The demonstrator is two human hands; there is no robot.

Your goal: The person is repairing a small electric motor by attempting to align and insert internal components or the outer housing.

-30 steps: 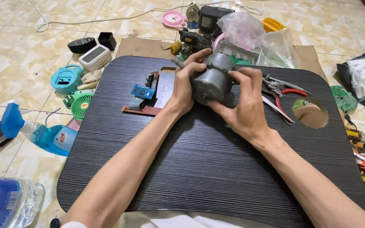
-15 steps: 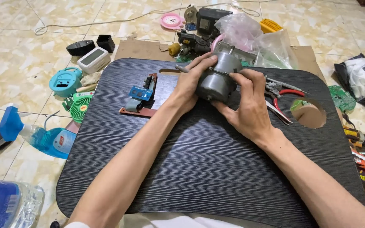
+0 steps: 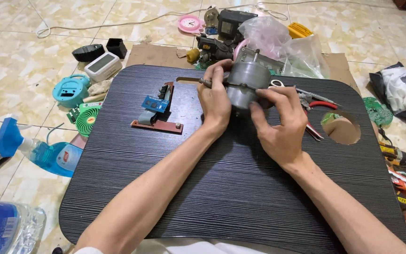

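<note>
Holding: both hands clasp a grey cylindrical motor [image 3: 246, 87] over the far middle of the black worktop [image 3: 240, 188], its shaft pointing away toward the clutter.
Left hand: the left hand [image 3: 215, 96] wraps the motor's left side, fingers [image 3: 219, 70] curled over the top and closed on the housing; a thin dark rod-like tool [image 3: 206, 83] pokes out by the thumb, and whether the hand grips it too cannot be told.
Right hand: the right hand [image 3: 283, 124] cups the motor from the right and below, fingers [image 3: 266, 94] pressed shut against the casing.
Risk, slip: the round, smooth housing could roll out of the grasp, judging by how little of it rests on the worktop; it would drop onto the board.
Risk, circuit board: the brown circuit board with a blue module [image 3: 158, 110] lies just left of the left wrist; a sweeping forearm could knock it.
Risk, pliers: red-handled pliers [image 3: 313, 106] lie just beside the right hand, near enough to catch.
Risk, hole: the round hole [image 3: 341, 127] in the worktop could swallow small loose parts.
Around: clear plastic bag [image 3: 283, 44] and dark parts behind the motor, green fan grille [image 3: 88, 120] and blue spray bottle [image 3: 43, 153] on the tiled floor at left, water bottle [image 3: 5, 230] at near left.
</note>
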